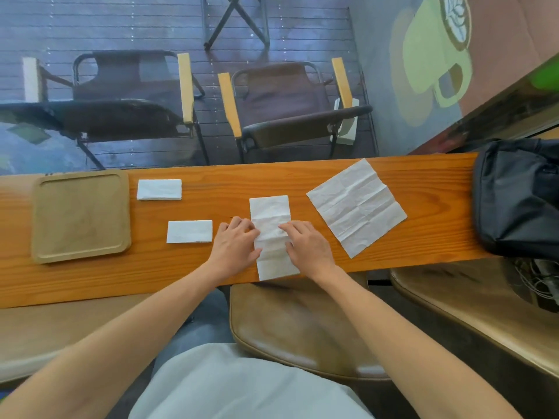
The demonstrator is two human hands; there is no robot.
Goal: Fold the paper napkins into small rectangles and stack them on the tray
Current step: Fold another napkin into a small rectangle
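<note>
Looking down from your head camera, you have both hands on a half-folded napkin (271,225), a long white strip lying near the front edge of the wooden counter (302,182), its near end reaching that edge. Your left hand (234,246) lies on the strip's left edge, fingers curled loosely with the tips on the paper. Your right hand (308,246) lies on the right edge, fingers stretched toward the middle crease. Neither hand is clenched and neither has lifted the paper; both press it flat against the wood, palms down.

Just right of the strip, apart from it, lies 1 unfolded napkin (357,207), a creased square turned at an angle. To the left lie 2 folded napkins, small white rectangles: the near folded napkin (189,231) sits just beside your left hand without touching it, and the far folded napkin (159,189) lies farther back, close to the tray's right rim. They are well apart from each other, not stacked.

The tray (45,219), tan with rounded corners, rests at the left end of the counter with no napkin on it. A black bag (514,201) sits on the right end. Beyond the counter stand 2 chairs (287,98) with yellow armrests.
</note>
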